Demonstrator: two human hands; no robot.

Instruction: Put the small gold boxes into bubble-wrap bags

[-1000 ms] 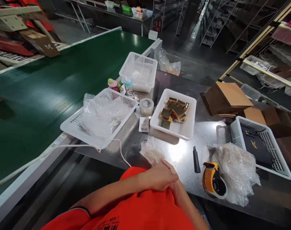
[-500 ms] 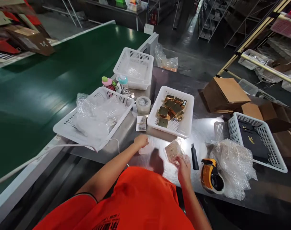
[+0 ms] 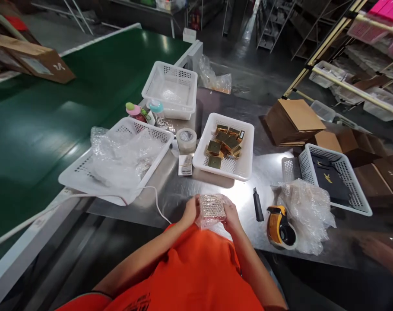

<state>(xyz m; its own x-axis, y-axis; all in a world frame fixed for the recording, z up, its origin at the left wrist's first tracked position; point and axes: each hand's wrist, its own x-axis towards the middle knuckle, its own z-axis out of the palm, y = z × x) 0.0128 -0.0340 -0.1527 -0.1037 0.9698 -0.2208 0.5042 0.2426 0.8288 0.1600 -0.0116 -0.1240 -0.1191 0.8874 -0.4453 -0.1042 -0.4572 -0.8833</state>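
Observation:
Between my two hands, close to my body, is a small square packet in clear bubble wrap (image 3: pixel 212 207), with a golden item dimly visible inside. My left hand (image 3: pixel 191 210) grips the packet's left edge. On its opposite side, my right hand (image 3: pixel 231 215) is closed around the edge, with some fingers hidden. Just beyond lies a white basket (image 3: pixel 224 171) with several gold-coloured square boxes (image 3: pixel 230 142). A black box cutter (image 3: pixel 258 205) rests on the metal table to the right of my right hand.
An orange tape dispenser (image 3: pixel 277 226) sits beside crumpled bubble wrap (image 3: pixel 308 211). Farther right are a basket of dark pouches (image 3: pixel 329 179) and stacked cardboard (image 3: pixel 295 121). A tape roll (image 3: pixel 186 140) and cards (image 3: pixel 185 165) lie left. Another person's blurred hand (image 3: pixel 374 250) appears far right.
My left hand has come in from the left, where it held a clear plastic piece, and my right hand has brought the packet leftward. Both hands now hold the packet. The view has shifted slightly.

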